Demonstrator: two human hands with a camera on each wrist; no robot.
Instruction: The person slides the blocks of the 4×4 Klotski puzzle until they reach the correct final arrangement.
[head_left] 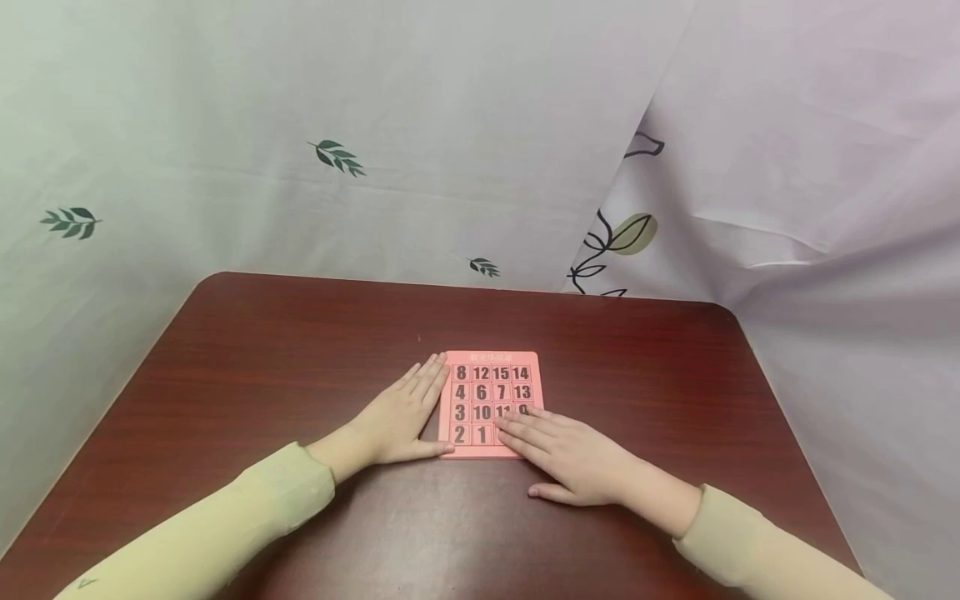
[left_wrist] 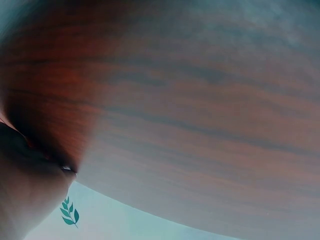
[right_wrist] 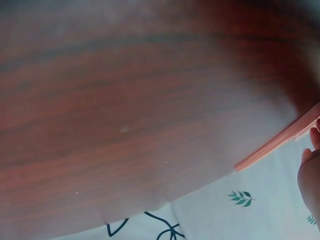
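Note:
A pink number slide puzzle point(head_left: 491, 451) lies flat on the dark red-brown table, its tiles showing black numbers. My left hand point(head_left: 401, 414) rests along its left edge, fingers straight toward the top left corner and thumb at the bottom left corner. My right hand point(head_left: 577, 454) reaches over the lower right of the puzzle, straight fingertips on the tiles around 11 and hiding part of the bottom right. Its thumb is spread out over the table. In the right wrist view the puzzle's edge point(right_wrist: 272, 143) shows beside part of the right hand point(right_wrist: 311, 175).
The wooden table point(head_left: 315, 333) has rounded far corners. Behind it hangs a pale curtain point(head_left: 420, 125) with green leaf prints, and a second curtain point(head_left: 825, 208) drapes along the right side.

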